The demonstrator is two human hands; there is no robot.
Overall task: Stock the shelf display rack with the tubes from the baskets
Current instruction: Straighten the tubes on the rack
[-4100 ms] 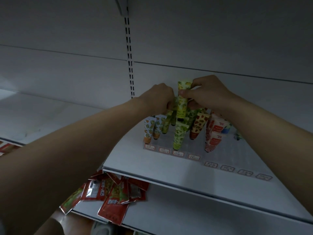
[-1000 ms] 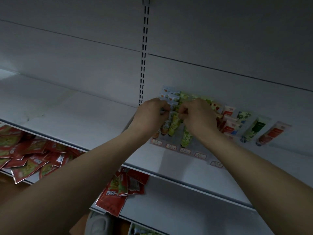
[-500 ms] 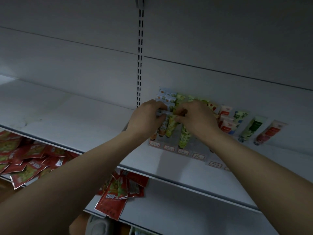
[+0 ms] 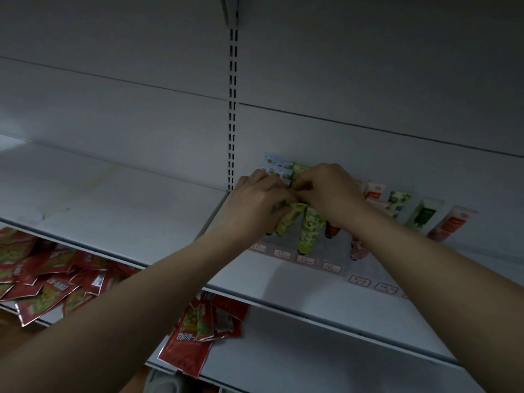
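The fingers (image 4: 295, 194) of both hands meet at the centre of the frame, pinched together on the top end of a yellow-green tube (image 4: 292, 218) — the left hand (image 4: 259, 204) closes on it from the left, the right hand (image 4: 330, 191) from the right, knuckles nearly touching. The tube's long axis runs from the fingers downward and toward the camera, its cap end low and its flat crimped end up under the fingertips, so it lies tilted like its neighbours. Neither hand is clearly nearer; both sit on the same spot. Just right of it a green-patterned tube (image 4: 310, 228) leans the same way, already in the display rack (image 4: 365, 269), a clear tiered stand with small price labels along its front edge. Further right, more tubes (image 4: 419, 215) stand in the back row, well apart from the hands. The rack rests on a white shelf (image 4: 141, 211), bare to the left. Below, at the lower left of the frame, red sachets (image 4: 48, 282) lie heaped on the next shelf down. Behind everything — a plain white back panel with a slotted upright (image 4: 233, 109). No baskets are in view.
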